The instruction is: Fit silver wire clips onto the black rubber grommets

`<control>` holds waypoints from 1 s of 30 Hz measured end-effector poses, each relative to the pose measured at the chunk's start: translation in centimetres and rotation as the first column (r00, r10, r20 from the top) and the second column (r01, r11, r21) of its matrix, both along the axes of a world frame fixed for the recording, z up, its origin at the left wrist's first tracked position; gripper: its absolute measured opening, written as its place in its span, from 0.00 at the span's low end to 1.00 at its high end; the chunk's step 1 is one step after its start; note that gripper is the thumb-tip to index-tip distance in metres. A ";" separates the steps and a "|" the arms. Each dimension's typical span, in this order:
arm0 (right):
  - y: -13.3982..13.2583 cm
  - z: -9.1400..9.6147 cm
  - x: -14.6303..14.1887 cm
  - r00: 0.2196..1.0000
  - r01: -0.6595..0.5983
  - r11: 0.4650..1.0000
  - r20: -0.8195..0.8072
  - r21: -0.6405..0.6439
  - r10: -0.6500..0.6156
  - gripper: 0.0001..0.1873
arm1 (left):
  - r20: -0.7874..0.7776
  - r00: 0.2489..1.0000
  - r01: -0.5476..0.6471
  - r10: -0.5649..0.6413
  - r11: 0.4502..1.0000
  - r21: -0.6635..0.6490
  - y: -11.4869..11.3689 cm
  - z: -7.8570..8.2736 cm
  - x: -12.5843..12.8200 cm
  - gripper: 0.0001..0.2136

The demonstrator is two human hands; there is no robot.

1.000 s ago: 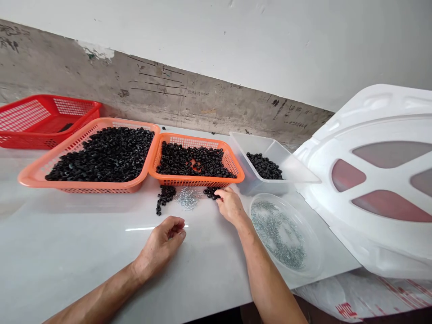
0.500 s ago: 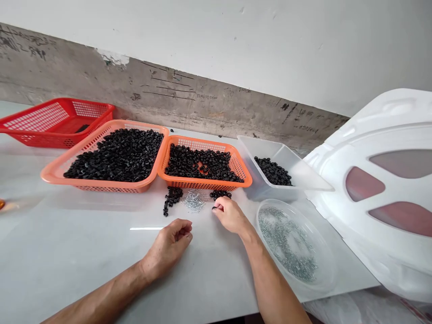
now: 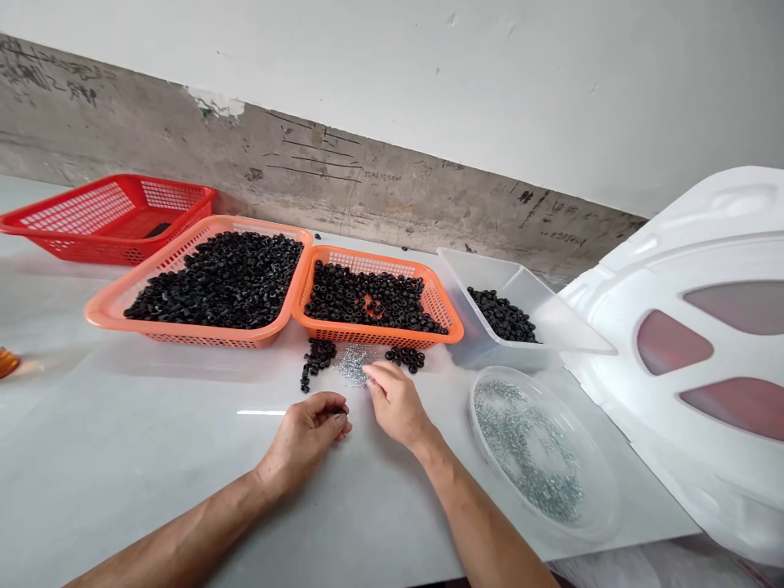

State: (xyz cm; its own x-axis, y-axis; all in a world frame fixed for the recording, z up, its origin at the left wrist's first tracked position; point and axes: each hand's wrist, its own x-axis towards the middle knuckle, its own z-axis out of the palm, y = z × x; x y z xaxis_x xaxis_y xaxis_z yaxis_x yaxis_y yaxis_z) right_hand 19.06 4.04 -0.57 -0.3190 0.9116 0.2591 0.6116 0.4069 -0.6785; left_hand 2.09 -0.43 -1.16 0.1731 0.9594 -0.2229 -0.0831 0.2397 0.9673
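My left hand (image 3: pixel 306 437) is closed above the table, a small black ring-shaped part (image 3: pixel 339 412) pinched between thumb and fingers. At the near right side of a little heap of tiny silver balls (image 3: pixel 352 365), my right hand (image 3: pixel 397 402) has thumb and forefinger together; what lies between the fingertips is too small to make out. A cluster of black parts (image 3: pixel 318 357) lies left of the heap. On its right sit several black rings (image 3: pixel 405 358), just beyond my right hand.
Behind stand a large orange basket (image 3: pixel 101 313) and a smaller one (image 3: pixel 454 331), both holding black parts. A red basket (image 3: pixel 55 237) is far left. To the right are a clear bin (image 3: pixel 551 327) with black parts, a round tray (image 3: pixel 490 469) of silver pieces and a white moulded panel (image 3: pixel 649 269).
My right hand has moved left from the black rings to the silver heap. The black part at its fingertips is gone from there, and one now shows in my left hand.
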 end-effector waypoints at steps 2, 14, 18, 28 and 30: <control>0.6 -0.3 0.2 0.987 -0.054 0.988 0.158 0.148 0.031 0.18 | -0.007 1.000 0.021 -0.021 1.000 -0.010 0.0 0.1 0.0 0.07; 0.5 -0.6 1.4 0.973 -0.147 0.978 0.199 0.145 0.117 0.22 | -0.077 0.997 0.004 -0.003 1.000 0.013 0.7 -0.2 -0.4 0.07; 0.4 -0.2 1.2 0.941 -0.182 0.975 0.312 0.131 0.133 0.24 | -0.080 0.997 -0.013 0.013 1.000 0.010 0.8 -0.4 -0.5 0.09; 0.5 0.4 2.1 0.957 -0.058 0.981 0.289 0.184 0.002 0.17 | -0.105 0.993 -0.058 0.062 0.997 0.047 1.1 -0.3 -0.8 0.16; 0.9 0.3 3.0 0.952 0.038 0.983 0.291 0.178 -0.089 0.13 | -0.106 0.991 -0.073 0.077 0.997 0.041 1.2 -0.1 -1.1 0.21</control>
